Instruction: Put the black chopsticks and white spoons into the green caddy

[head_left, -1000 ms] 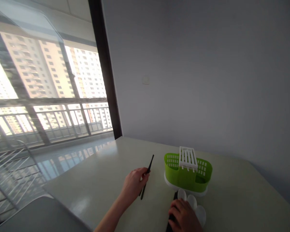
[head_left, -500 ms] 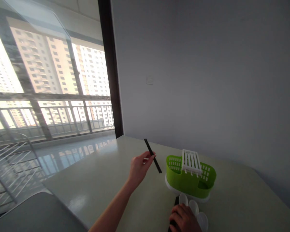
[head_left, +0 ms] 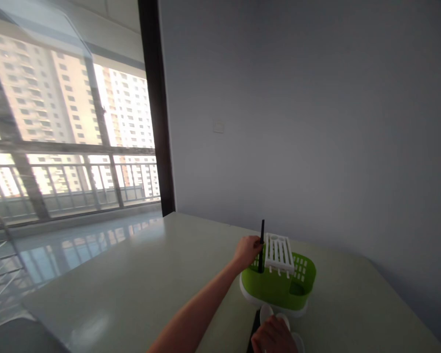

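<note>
My left hand (head_left: 249,251) is closed around a pair of black chopsticks (head_left: 262,230), held nearly upright. Their lower ends sit inside the left compartment of a green cutlery holder (head_left: 266,289), which has slotted walls and a white base. Across the holder's middle lies a white slatted rack (head_left: 279,252) with small hooks along its front. Closer to me, my right hand (head_left: 274,336) is curled over more black chopsticks (head_left: 255,328), its fingers at their side. White spoons (head_left: 266,312) lie beside and partly under this hand, their handles hidden.
The holder stands on a pale, glossy table (head_left: 132,279) near a grey wall (head_left: 297,122). A grey chair back (head_left: 22,338) is at the lower left. Beyond the table's left side are a metal rack (head_left: 0,260) and large windows.
My left hand has moved right, carrying the chopsticks from beside the holder into its left compartment and turning them more upright. My right hand stays by the spoons. The view has shifted slightly.
</note>
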`<state>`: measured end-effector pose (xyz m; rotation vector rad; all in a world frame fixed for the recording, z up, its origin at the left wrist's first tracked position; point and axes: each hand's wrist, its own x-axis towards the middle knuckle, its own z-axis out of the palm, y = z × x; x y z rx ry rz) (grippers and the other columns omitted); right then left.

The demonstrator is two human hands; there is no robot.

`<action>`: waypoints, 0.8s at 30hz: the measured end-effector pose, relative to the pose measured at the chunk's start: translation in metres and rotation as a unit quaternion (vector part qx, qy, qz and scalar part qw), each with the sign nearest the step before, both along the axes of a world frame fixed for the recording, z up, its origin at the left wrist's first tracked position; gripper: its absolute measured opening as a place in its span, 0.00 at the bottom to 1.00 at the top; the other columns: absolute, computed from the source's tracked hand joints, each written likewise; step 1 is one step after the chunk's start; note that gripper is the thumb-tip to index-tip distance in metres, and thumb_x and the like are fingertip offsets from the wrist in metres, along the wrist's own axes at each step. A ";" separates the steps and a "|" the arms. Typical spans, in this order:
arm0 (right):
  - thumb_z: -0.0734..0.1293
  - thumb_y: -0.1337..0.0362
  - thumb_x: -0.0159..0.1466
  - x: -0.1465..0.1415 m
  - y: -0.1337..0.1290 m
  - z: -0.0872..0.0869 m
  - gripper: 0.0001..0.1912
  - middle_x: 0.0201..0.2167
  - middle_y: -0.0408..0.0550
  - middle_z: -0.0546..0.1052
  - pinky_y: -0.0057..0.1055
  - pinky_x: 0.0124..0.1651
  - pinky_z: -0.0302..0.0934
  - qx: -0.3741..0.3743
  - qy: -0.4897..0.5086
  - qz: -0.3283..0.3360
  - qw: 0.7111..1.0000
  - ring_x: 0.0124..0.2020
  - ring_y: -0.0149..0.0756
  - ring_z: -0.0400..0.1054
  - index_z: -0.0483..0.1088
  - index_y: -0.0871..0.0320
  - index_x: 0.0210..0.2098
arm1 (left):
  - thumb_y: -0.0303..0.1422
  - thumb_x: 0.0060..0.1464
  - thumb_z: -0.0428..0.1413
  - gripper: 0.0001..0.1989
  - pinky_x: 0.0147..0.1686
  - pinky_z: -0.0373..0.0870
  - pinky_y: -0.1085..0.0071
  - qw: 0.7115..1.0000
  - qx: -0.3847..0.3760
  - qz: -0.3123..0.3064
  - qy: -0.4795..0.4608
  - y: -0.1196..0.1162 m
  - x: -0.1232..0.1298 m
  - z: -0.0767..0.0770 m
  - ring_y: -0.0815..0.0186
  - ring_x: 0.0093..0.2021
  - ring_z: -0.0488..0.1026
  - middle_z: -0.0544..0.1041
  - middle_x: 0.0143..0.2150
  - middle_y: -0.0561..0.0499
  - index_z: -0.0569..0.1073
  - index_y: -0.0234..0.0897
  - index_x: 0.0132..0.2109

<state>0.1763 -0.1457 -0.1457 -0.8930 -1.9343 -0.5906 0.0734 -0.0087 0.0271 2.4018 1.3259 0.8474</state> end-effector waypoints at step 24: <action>0.59 0.69 0.60 -0.009 -0.029 0.033 0.09 0.22 0.41 0.69 0.32 0.38 0.49 -0.159 0.043 0.038 0.986 0.29 0.34 0.59 0.64 0.56 0.25 | 0.37 0.60 0.43 0.12 0.41 0.63 0.73 0.994 0.039 0.099 0.012 -0.101 -0.063 -0.029 0.67 0.46 0.67 0.71 0.45 0.53 0.68 0.44 0.44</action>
